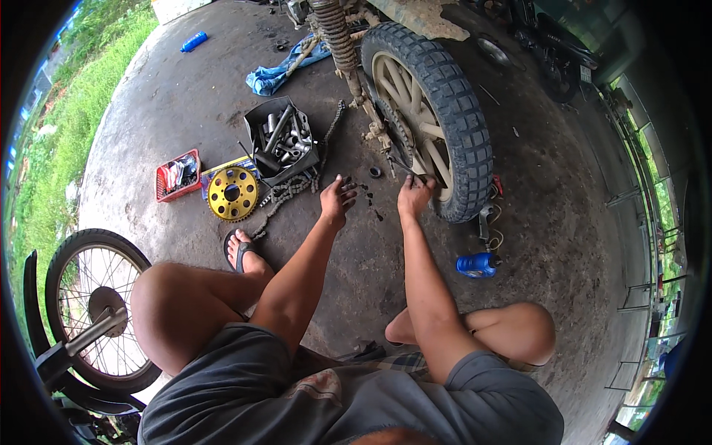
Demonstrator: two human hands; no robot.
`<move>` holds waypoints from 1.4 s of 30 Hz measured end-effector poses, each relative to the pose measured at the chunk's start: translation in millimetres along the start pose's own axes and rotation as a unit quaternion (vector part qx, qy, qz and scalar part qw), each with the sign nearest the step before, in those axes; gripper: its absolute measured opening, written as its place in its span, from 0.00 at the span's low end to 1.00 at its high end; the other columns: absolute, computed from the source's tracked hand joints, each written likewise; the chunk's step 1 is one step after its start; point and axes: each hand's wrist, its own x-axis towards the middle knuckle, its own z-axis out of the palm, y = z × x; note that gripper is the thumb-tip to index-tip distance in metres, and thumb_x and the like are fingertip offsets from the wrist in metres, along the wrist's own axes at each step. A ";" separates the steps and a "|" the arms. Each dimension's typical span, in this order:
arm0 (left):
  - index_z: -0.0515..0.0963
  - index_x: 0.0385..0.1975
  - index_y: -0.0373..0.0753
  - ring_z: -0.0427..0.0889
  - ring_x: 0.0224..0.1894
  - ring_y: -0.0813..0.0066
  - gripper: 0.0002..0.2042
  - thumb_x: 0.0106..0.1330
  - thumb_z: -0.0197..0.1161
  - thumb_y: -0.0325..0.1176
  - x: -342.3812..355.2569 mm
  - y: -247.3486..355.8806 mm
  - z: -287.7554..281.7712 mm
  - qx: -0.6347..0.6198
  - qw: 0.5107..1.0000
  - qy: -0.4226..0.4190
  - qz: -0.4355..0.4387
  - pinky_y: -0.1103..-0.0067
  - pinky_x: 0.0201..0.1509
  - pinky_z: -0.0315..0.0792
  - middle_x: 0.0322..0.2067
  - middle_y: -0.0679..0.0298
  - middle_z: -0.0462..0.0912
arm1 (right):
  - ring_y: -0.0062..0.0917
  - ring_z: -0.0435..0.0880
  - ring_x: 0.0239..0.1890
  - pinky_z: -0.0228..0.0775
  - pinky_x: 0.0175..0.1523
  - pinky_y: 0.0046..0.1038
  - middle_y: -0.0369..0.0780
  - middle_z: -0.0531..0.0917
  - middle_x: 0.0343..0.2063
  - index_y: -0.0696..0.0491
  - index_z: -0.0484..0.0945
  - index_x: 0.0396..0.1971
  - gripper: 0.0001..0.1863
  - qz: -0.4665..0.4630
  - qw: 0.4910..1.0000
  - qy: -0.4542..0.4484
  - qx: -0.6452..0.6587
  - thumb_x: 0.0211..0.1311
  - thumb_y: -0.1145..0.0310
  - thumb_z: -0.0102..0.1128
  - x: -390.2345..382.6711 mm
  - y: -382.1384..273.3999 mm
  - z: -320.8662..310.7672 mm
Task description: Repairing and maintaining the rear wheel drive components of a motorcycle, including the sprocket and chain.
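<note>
My left hand (337,202) hovers over the floor with its blackened fingers apart and nothing visible in them. Close to the wheel's hub, my right hand (417,196) is closed around a thin dark tool (401,166), whose exact kind I cannot make out. The tool's far end points at the lower part of the rear sprocket area. The motorcycle wheel (426,122), with a knobby tyre and tan spokes, stands just beyond my right hand. Between my hands, a small black ring (375,172) and dark greasy clumps (369,196) lie on the concrete.
A grey bin of sockets and tools (256,119), a yellow sprocket (216,194), a loose chain (278,199) and a red basket (169,194) are at left. A blue bottle (475,265) lies at right. Another spoked wheel (74,271) stands beside my left knee.
</note>
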 end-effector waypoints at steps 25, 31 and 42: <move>0.83 0.32 0.29 0.73 0.28 0.85 0.20 0.74 0.62 0.44 -33.5 106.5 95.5 0.220 0.898 -0.207 0.321 0.81 0.34 0.70 0.24 0.70 0.80 | 0.47 0.76 0.52 0.68 0.60 0.46 0.51 0.83 0.39 0.61 0.80 0.33 0.09 -0.315 0.929 0.017 0.192 0.66 0.71 0.57 -50.8 -150.7 -37.7; 0.86 0.32 0.29 0.81 0.33 0.76 0.17 0.69 0.68 0.41 -31.5 125.7 64.0 0.340 0.819 -0.311 0.341 0.76 0.40 0.74 0.30 0.65 0.85 | 0.47 0.82 0.47 0.72 0.54 0.43 0.49 0.86 0.38 0.61 0.83 0.35 0.09 -0.356 0.902 -0.139 0.200 0.58 0.72 0.61 -55.3 -131.4 -13.5; 0.79 0.44 0.42 0.78 0.30 0.81 0.15 0.76 0.58 0.48 -3.7 -17.4 17.2 0.041 0.995 -0.044 0.083 0.81 0.30 0.71 0.32 0.70 0.80 | 0.23 0.81 0.25 0.71 0.33 0.27 0.37 0.83 0.24 0.55 0.80 0.29 0.13 0.271 0.725 -0.228 0.590 0.71 0.62 0.58 -76.8 -46.4 25.8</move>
